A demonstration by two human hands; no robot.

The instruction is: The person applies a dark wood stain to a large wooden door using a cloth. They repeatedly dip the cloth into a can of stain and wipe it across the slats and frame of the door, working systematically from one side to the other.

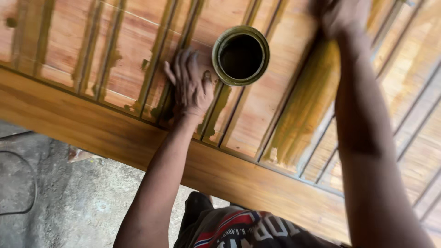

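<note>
My left hand [190, 85] lies flat, fingers spread, on a grooved wooden door panel [257, 115], just left of an open round tin [240, 55] with dark liquid inside. My right hand [342, 16] is at the top edge of the view, blurred, closed over the panel above a wet yellow-brown stained strip [303, 105]. Whatever the right hand holds is hidden. The door's wide frame rail [92, 124] runs below the grooved boards and is coated in the same stain.
Stain streaks sit in the grooves at the left [92, 50]. Bare concrete floor [69, 202] with a thin cable [27, 183] lies below the door edge. My patterned shorts [229, 229] show at the bottom.
</note>
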